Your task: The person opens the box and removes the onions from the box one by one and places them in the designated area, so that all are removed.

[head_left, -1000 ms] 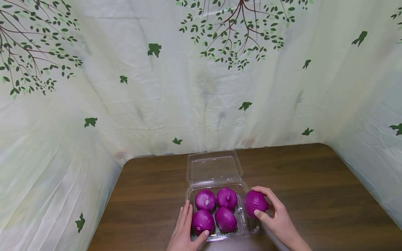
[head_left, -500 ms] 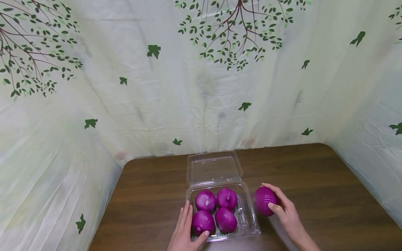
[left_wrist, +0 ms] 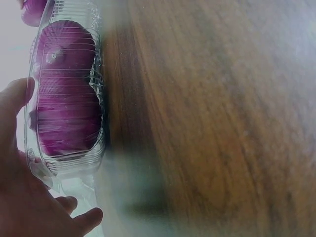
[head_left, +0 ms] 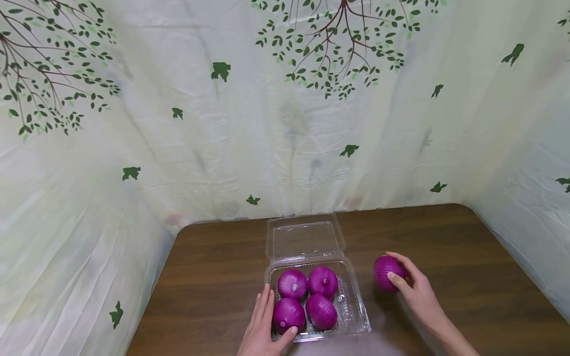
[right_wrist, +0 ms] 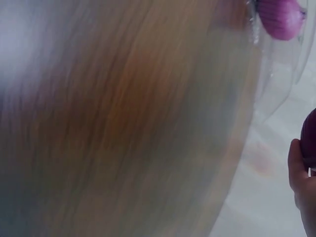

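Observation:
A purple onion [head_left: 388, 273] is gripped between the thumb and fingers of my right hand [head_left: 416, 289], to the right of a clear plastic clamshell container [head_left: 352, 316]. In the right wrist view this onion [right_wrist: 310, 140] shows only partly at the right edge. Several more purple onions [head_left: 321, 311] sit in two rows inside the container, leaving its right part bare. My left hand [head_left: 262, 324] rests at the container's near left corner, fingers straight along the left wall and thumb over the front rim. The left wrist view shows two onions [left_wrist: 69, 116] through the clear wall.
The container's lid [head_left: 305, 240] lies folded back toward the far edge of the brown wooden table [head_left: 213, 277]. Behind and beside the table hangs a pale curtain [head_left: 285, 123] printed with leaves and branches.
My right hand has carried its onion rightward and slightly away from me, from the container's right edge to over the table. The left hand and the container have stayed in place.

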A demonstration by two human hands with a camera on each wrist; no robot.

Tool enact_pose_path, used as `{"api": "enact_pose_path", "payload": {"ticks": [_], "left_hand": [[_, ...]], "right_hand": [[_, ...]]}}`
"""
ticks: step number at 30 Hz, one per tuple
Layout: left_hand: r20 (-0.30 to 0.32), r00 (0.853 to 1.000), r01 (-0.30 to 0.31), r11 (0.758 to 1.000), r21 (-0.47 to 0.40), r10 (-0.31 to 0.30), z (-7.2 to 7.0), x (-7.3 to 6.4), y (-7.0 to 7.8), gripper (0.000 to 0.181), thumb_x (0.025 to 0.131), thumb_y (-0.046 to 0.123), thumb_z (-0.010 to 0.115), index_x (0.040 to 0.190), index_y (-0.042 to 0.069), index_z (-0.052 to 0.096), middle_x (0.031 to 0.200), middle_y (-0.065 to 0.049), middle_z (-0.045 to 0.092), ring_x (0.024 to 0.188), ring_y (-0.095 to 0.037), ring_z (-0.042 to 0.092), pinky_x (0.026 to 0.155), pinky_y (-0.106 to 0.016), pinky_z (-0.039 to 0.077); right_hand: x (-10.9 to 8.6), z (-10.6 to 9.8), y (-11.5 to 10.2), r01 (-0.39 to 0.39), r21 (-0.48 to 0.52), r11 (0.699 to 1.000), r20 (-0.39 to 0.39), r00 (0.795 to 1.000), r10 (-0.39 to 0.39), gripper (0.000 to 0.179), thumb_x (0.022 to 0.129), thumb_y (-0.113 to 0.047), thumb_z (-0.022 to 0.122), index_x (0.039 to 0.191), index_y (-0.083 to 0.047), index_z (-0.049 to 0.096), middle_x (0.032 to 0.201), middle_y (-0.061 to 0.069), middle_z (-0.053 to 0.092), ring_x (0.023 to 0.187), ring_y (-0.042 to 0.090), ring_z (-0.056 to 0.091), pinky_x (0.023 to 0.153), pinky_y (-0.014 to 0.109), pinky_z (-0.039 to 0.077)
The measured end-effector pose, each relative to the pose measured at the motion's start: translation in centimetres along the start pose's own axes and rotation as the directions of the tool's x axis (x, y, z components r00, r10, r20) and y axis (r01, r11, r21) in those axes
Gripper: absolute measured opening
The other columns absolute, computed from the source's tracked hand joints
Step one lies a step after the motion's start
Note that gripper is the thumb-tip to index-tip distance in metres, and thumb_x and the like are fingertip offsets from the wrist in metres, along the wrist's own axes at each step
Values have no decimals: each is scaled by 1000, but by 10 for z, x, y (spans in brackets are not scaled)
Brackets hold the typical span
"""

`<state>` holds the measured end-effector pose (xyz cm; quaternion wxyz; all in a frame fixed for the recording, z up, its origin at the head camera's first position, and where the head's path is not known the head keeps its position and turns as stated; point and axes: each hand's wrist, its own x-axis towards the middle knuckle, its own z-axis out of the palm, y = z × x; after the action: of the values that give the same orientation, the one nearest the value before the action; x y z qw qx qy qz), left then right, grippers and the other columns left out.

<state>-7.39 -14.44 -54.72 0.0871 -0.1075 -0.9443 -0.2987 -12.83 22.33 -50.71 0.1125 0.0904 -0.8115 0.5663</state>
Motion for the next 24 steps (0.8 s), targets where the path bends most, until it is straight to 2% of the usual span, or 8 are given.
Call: {"api": "enact_pose_path", "payload": {"ticks": [3, 10, 13, 16, 20, 24], "left_hand": [[15, 1000, 13, 1000, -18, -13, 0, 0, 0, 97, 82, 59, 70, 148, -5, 37, 159, -13, 25, 140, -45, 27, 105, -59, 34], [33, 999, 25, 999, -24, -25, -2, 0, 1, 98, 82, 59, 70, 148, -5, 37, 159, -14, 24, 141, -45, 26, 104, -60, 34], [63, 997, 56, 998, -39, -53, -3, 0, 1, 98, 82, 59, 69, 149, -4, 35, 160, -13, 22, 142, -43, 23, 106, -60, 33], [82, 995, 69, 997, -44, -65, -2, 1, 1, 99, 82, 59, 69, 150, -3, 34, 161, -13, 21, 143, -42, 21, 107, -59, 31], [79, 995, 63, 997, -44, -59, -2, 1, 1, 98, 82, 58, 69, 150, -4, 34, 161, -14, 21, 143, -43, 22, 107, -60, 32], [76, 995, 63, 997, -48, -59, -2, 1, 1, 98, 82, 59, 69, 150, -3, 34, 161, -13, 21, 143, -43, 22, 106, -60, 32]], "right_hand": [[5, -4, 7, -19, -45, 999, 28, 999, 21, 41, 100, -15, 58, 141, -14, 51, 136, 16, 53, 109, 6, 57, 82, 21, 51], [14, -9, 18, -38, -156, 987, 78, 996, 51, 44, 98, -23, 63, 140, -16, 51, 133, 19, 55, 106, 29, 60, 76, 27, 54], [18, -11, 22, -2, -247, 969, 110, 993, 30, 48, 96, -29, 66, 139, -16, 52, 132, 15, 56, 106, 29, 59, 78, 30, 54], [22, -12, 27, 68, -331, 941, 144, 989, -21, 50, 93, -31, 69, 138, -14, 54, 129, 11, 57, 109, 29, 57, 80, 38, 55], [29, -13, 34, 145, -393, 908, 178, 981, -80, 51, 91, -30, 72, 135, -10, 56, 128, 11, 58, 112, 31, 54, 81, 48, 54], [33, -15, 38, 159, -422, 893, 197, 977, -81, 53, 90, -31, 74, 134, -6, 57, 129, 15, 58, 112, 35, 52, 82, 53, 52]]}}
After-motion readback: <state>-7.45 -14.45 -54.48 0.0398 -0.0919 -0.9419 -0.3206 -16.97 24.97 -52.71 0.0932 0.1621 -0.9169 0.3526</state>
